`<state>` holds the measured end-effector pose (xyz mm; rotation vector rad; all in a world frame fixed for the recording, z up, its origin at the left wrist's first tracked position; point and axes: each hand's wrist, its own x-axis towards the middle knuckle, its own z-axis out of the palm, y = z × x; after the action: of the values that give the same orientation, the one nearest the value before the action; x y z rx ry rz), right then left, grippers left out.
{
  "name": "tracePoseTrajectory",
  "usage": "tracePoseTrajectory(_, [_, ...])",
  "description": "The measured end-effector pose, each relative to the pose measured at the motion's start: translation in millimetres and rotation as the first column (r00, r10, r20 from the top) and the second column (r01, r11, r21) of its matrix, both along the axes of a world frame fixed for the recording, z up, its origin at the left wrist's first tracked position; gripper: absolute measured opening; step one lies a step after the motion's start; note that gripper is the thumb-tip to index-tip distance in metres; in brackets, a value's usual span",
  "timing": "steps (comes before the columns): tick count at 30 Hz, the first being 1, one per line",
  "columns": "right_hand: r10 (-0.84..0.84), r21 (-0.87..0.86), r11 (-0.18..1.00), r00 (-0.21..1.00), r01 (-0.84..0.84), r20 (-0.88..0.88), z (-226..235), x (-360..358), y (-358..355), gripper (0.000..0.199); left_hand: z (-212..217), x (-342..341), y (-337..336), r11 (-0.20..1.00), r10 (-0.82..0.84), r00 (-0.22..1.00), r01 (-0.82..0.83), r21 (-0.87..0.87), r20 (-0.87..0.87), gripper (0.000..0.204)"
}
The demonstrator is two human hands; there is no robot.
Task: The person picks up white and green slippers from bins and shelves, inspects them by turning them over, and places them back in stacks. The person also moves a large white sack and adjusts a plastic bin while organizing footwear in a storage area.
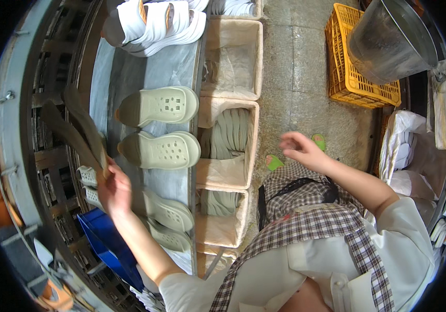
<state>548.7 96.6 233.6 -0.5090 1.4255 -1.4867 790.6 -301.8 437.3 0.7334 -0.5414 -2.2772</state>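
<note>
My left hand [115, 188] is closed on the lower ends of two long, thin, dark olive shoe insoles [89, 130], which fan upward over the far-left side. Right of it, two pale green clogs [167, 150] with holes in their tops lie side by side on a grey bench [152, 78]. Closer to me lies another pale green pair [170, 212], partly behind my left forearm. My right hand [302, 150] hangs in the air above the floor, touching nothing, its fingers loosely apart.
Cloth-lined bins [255, 140] line the bench's right side, some holding grey-green insoles [230, 134]. White shoe parts [168, 23] are stacked at the far end. Across the aisle, a metal bucket [389, 44] sits on a yellow crate [340, 78]. A blue bin [106, 242] stands lower left.
</note>
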Motion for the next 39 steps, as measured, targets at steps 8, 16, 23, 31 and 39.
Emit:
tracePoseTrajectory(8, [0.257,-0.504,0.863,0.888,-0.033,0.381,73.8,-10.0,-43.1,0.088,-33.7,-45.6,296.6,0.979,-0.157,0.947,0.188,-0.085,0.282,0.063])
tracePoseTrajectory(16, [0.174,-0.497,0.838,0.754,0.224,0.634,85.0,-33.9,27.6,0.056,-68.9,-99.4,348.6,0.561,-0.262,0.622,0.720,-0.408,0.738,0.079])
tracePoseTrajectory(23, [0.216,-0.285,0.957,0.524,0.055,0.824,94.6,-44.2,56.9,0.057,-102.9,-169.8,319.9,0.821,-0.272,0.801,0.482,-0.306,0.533,0.041])
tracePoseTrajectory(31, [-0.045,0.076,0.995,0.360,-0.070,0.932,73.4,-62.4,76.5,0.083,-156.7,-177.5,346.0,0.878,-0.466,0.770,0.464,0.119,0.436,0.032])
tracePoseTrajectory(39, [-0.130,0.163,0.983,0.301,-0.086,0.945,70.3,-65.3,77.0,0.076,-178.5,-176.8,347.3,0.866,-0.486,0.718,0.473,0.162,0.498,0.027])
